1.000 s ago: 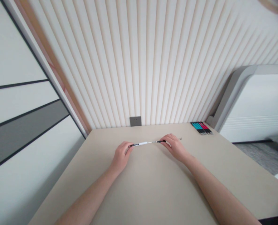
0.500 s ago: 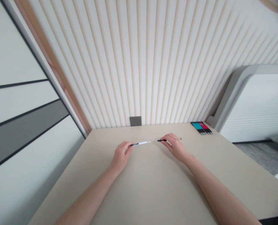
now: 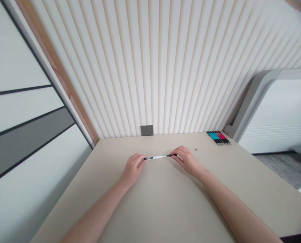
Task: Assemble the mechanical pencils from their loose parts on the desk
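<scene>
Above the middle of the table, my left hand [image 3: 134, 167] pinches the black end of a white pen barrel [image 3: 155, 157]. My right hand [image 3: 186, 160] is closed on a black pen part [image 3: 172, 155] whose thin pale rod points left. The rod's tip meets the right end of the white barrel, and a short length of it shows between the two parts. Both parts lie nearly in one line.
A row of several teal and red pens [image 3: 218, 138] lies at the table's back right. A tiny grey piece [image 3: 195, 149] rests right of my right hand. Behind the beige table [image 3: 150, 209] is a ribbed wall with a dark socket [image 3: 147, 130].
My right hand has moved left and slightly down, bringing the black part closer to the white barrel. Less of the thin rod shows now. My left hand has shifted slightly right.
</scene>
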A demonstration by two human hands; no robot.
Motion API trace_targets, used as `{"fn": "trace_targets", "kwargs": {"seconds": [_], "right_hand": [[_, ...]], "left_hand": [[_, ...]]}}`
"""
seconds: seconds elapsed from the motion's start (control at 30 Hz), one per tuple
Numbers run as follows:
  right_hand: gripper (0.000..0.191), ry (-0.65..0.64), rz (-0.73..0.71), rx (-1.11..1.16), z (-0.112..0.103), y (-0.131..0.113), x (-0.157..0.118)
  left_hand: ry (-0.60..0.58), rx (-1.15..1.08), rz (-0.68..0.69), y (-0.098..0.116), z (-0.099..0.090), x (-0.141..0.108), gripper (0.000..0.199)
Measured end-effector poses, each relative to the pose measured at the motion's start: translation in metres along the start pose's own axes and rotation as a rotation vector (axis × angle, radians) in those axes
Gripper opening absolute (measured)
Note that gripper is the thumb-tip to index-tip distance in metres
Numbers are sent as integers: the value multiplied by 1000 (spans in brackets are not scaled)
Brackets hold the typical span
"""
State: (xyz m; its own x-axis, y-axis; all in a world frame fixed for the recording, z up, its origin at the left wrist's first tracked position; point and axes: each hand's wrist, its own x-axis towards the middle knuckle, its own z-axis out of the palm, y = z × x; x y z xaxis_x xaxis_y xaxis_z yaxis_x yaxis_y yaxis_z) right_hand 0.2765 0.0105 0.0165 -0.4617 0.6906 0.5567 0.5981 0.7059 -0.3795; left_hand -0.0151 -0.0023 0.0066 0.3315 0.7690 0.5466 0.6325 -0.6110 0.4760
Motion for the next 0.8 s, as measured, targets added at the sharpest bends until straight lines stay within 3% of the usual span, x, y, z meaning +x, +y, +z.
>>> {"fn": "trace_targets", "kwargs": {"seconds": [0.3,0.8], "right_hand": [[16,-28,-40,37,6,-13,1],[20,-30,-39,106,7,-19,2]], "left_hand": [[-82,48,60,-1,2,-3,14],[-80,23,74,-3,1,-3,12]]}}
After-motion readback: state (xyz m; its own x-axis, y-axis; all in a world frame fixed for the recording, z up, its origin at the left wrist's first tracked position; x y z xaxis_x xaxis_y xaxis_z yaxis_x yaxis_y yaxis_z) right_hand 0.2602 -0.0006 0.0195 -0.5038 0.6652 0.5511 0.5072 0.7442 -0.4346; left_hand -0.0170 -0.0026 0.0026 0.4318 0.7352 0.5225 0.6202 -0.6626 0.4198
